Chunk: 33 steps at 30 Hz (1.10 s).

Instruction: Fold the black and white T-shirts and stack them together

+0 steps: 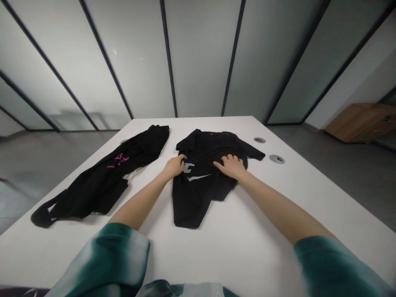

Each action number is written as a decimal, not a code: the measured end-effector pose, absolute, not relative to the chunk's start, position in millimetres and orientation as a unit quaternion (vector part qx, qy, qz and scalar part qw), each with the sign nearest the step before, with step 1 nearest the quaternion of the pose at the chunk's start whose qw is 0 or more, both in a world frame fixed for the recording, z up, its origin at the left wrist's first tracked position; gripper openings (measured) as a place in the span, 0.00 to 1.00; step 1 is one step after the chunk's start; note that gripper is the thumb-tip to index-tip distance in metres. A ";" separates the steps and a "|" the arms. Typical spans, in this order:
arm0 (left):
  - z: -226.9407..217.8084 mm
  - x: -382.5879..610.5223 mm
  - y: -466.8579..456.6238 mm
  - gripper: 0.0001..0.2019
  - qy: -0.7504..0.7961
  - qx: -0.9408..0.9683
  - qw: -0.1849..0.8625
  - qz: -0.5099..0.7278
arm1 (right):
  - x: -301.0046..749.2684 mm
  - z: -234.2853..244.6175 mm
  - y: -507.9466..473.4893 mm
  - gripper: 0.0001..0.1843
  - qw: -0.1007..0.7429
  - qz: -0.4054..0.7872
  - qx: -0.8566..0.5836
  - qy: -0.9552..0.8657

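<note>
A black T-shirt with white lettering and a white swoosh lies on the white table, its collar toward the far end. Its lower part is bunched, and one flap of cloth hangs toward me. At the shirt's left edge, beside the lettering, my left hand has its fingers curled on the fabric. My right hand rests palm down on the shirt's right side, thumb and fingers apart. Left of the T-shirt lies a long black garment with a pink print, stretched out diagonally; neither hand touches it.
The white table narrows toward frosted glass panels with dark frames. Two round grommets, a nearer one and a farther one, are set in its right side. A wooden cabinet stands on the grey floor at the right.
</note>
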<state>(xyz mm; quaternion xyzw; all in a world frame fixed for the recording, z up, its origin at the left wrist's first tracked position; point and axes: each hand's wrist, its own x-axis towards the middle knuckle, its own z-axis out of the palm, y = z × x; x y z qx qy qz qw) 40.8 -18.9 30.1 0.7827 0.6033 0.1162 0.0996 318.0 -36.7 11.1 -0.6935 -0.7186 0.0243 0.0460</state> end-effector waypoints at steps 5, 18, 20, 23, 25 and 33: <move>27.3 -12.5 12.2 0.19 0.658 0.709 0.164 0.193 | 356.3 0.7 -29.1 0.37 0.033 -0.015 -0.635 -0.772; 23.8 16.9 -10.0 0.21 0.472 0.859 0.139 0.138 | 326.0 13.8 -40.8 0.36 0.030 0.027 -0.659 -0.751; 24.0 18.4 -13.5 0.22 0.446 0.875 0.150 0.118 | 333.9 5.6 -34.8 0.37 0.031 0.050 -0.643 -0.764; 24.6 15.2 -20.9 0.24 0.393 0.906 0.130 0.090 | 353.0 1.6 -23.9 0.35 0.073 0.051 -0.624 -0.776; 24.8 13.7 -27.2 0.22 0.372 0.917 0.116 0.091 | 363.3 4.0 -21.7 0.31 0.121 0.028 -0.628 -0.768; 13.2 14.1 -25.1 0.15 0.449 0.885 0.031 0.116 | 385.8 5.4 -43.6 0.26 0.123 0.035 -0.569 -0.812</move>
